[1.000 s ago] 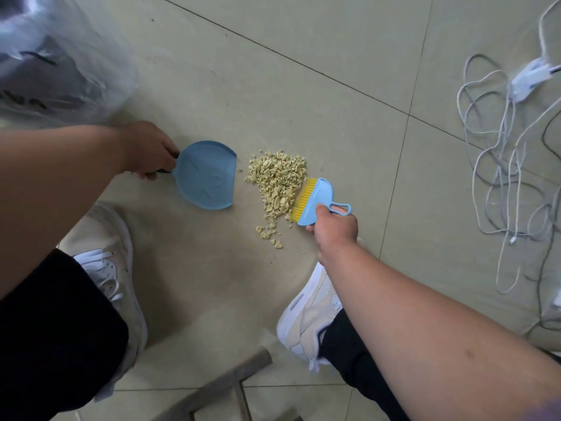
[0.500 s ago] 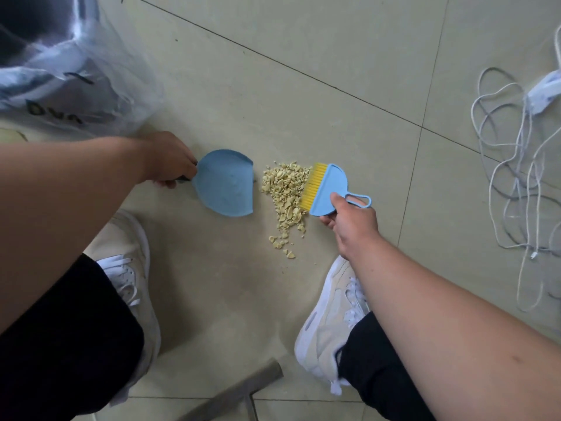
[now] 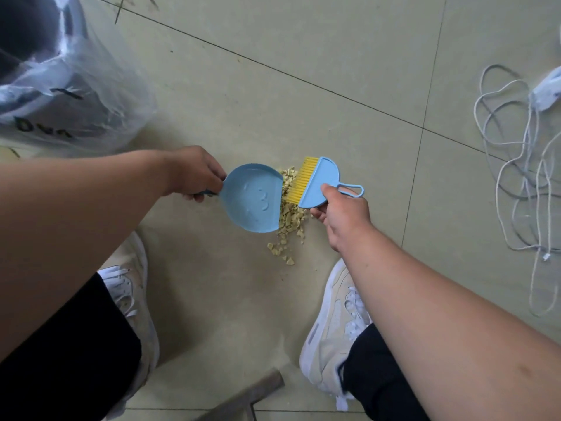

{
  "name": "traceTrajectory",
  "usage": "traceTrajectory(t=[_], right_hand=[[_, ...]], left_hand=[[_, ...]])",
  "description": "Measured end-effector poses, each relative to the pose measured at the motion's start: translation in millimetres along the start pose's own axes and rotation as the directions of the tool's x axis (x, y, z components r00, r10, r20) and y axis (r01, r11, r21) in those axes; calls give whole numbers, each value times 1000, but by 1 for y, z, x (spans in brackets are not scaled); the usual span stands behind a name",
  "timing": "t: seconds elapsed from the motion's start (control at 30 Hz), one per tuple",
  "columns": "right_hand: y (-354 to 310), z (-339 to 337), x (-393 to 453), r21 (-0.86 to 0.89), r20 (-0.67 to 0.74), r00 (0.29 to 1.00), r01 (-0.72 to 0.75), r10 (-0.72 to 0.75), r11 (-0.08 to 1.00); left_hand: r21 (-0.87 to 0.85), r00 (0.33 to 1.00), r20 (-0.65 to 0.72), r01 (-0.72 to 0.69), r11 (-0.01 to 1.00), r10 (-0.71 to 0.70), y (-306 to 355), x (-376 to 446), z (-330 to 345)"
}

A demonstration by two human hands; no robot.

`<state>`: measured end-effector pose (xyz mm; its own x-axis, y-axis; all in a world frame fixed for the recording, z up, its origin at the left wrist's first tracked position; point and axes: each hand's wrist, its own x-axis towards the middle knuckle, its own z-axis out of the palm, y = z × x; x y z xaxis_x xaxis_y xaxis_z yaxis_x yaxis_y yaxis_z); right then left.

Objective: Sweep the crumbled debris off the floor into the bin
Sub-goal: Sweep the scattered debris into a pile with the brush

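Note:
A pile of pale yellow crumbled debris [image 3: 290, 221] lies on the tiled floor between my feet. My left hand [image 3: 194, 171] grips the handle of a small blue dustpan [image 3: 252, 199], whose straight edge touches the left side of the pile. My right hand [image 3: 340, 208] holds a small blue brush [image 3: 315, 182] with yellow bristles. The bristles press on the top of the pile, close to the pan's edge. The bin [image 3: 60, 71], lined with a clear plastic bag, stands at the upper left.
Tangled white cables [image 3: 516, 165] with a plug block lie on the floor at the right. My two pale sneakers [image 3: 334, 323] flank the pile. A grey metal bar [image 3: 252, 393] shows at the bottom edge.
The dustpan has slid right up against the pile. The brush has moved left and closer to the pan, squeezing the debris into a narrower strip between them.

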<state>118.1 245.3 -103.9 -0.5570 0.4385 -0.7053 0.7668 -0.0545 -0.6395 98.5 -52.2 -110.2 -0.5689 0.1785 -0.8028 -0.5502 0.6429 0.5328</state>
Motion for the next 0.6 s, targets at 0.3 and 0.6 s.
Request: traceTrajectory(t=[0.3, 0.6], right_hand=[[-3, -11, 0, 13, 3, 1000, 1, -1, 1000], [13, -36, -3, -424, 365, 926, 72, 97, 903]], left_hand=[[-33, 999, -38, -11, 999, 10, 9, 2, 4], [122, 999, -8, 38, 992, -38, -29, -5, -16]])
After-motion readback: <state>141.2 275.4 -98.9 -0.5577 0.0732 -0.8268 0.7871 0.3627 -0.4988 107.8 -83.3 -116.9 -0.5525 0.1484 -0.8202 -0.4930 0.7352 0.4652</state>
